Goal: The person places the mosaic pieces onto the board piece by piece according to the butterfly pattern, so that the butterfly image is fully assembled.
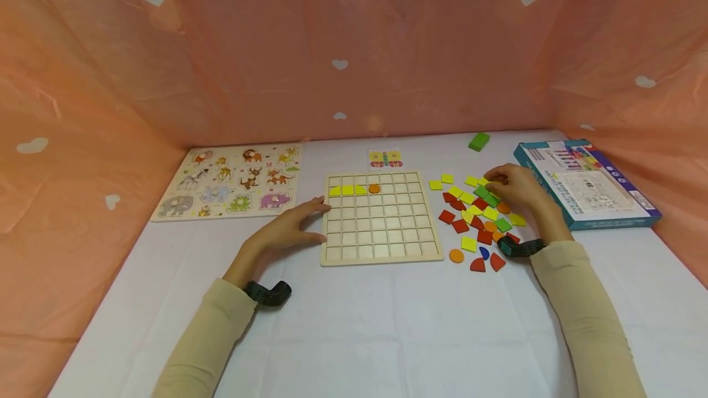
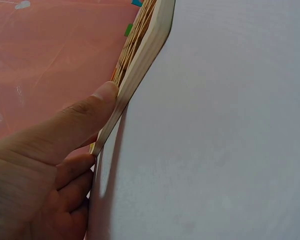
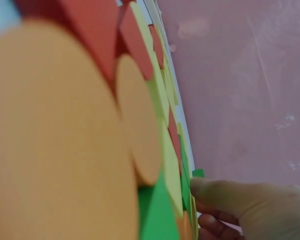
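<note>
A square wooden grid board [image 1: 380, 223] lies mid-table. Three yellow pieces [image 1: 347, 190] and an orange disc [image 1: 374, 188] sit in one of its upper rows. My left hand [image 1: 287, 225] touches the board's left edge, fingers extended; in the left wrist view the thumb [image 2: 92, 107] rests against that edge. To the board's right spread loose red, yellow, green, orange and blue shapes. My right hand [image 1: 517, 186] is over their far side, fingertips bent down by a yellow square [image 1: 472, 181] and a green square [image 1: 481, 191]. Whether it pinches a piece I cannot tell.
A small card [image 1: 385, 159] with a butterfly pattern lies behind the board. An animal puzzle board [image 1: 229, 183] is at the back left. On the right lies a blue-edged box [image 1: 589, 184]. A green block [image 1: 479, 142] stands near the pink back curtain [image 1: 354, 91].
</note>
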{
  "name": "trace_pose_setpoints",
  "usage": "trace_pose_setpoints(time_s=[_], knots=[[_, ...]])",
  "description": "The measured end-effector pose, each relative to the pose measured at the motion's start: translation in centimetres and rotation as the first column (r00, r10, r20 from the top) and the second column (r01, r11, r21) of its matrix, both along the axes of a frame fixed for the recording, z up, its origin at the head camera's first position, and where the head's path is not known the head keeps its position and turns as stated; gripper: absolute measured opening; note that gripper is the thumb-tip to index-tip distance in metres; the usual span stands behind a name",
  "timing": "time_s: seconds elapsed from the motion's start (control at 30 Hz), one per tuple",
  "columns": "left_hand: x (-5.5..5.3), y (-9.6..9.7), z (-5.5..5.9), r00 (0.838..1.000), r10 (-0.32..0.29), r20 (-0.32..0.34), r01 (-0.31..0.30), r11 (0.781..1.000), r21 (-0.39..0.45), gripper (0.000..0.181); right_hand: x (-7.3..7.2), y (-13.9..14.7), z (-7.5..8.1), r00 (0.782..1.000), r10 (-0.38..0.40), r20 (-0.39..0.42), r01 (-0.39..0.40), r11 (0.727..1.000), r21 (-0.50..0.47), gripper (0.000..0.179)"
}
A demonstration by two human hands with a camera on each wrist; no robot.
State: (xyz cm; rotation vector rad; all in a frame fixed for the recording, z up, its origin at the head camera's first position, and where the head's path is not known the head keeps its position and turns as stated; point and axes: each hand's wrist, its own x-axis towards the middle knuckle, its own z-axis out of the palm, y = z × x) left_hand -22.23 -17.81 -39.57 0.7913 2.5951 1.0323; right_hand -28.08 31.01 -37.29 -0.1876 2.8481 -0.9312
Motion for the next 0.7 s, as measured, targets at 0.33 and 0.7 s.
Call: trace_pose_setpoints(time_s=[0.33,0.7], knots=[[0.0,0.0,0.1,1.000,0.000,-0.011,0.000,1.000,-0.027,0.065,-0.5,-0.8,-0.5,0.999,-0.037,0.037,0.041,0.995,-0.091,0.038],[0.1,0.0,0.2,1.000,-0.011,-0.009,0.011,1.000,-0.018,0.065,-1.1,-4.2,2.4,0.950,0.151,-0.274,-0.153,0.988,0.013,0.030]])
